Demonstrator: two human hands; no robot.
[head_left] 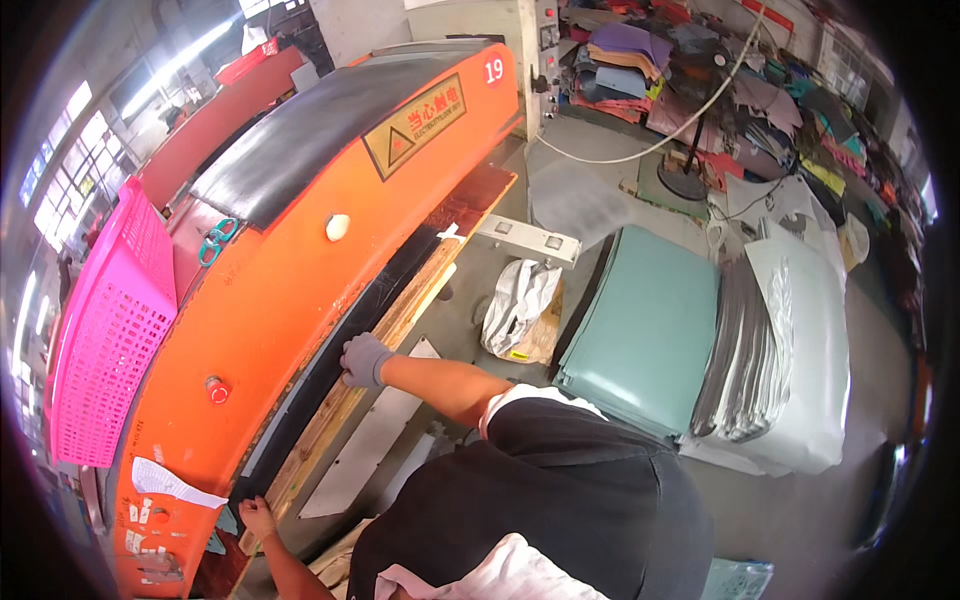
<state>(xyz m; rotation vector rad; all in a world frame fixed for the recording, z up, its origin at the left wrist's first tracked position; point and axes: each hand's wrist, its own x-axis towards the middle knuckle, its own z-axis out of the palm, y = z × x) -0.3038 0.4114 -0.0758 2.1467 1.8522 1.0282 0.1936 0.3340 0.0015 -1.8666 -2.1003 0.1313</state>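
Head view: the person leans over an orange press [300, 270], dark shirt filling the bottom of the frame. The right hand [365, 360], in a grey glove, sits at the slot under the press head, fingers curled down onto a black sheet [330, 350] that lies along the wooden board [400, 320] of the press surface. The left hand [257, 517], bare, is low at the near end of that same board, fingers bent over its edge beside the sheet; whether it actually pinches the sheet I cannot tell. A pink basket [105, 340] leans on the press at the left. On the floor to the right lie a stack of green sheets [650, 330], and grey sheets [745, 350] just beside it.
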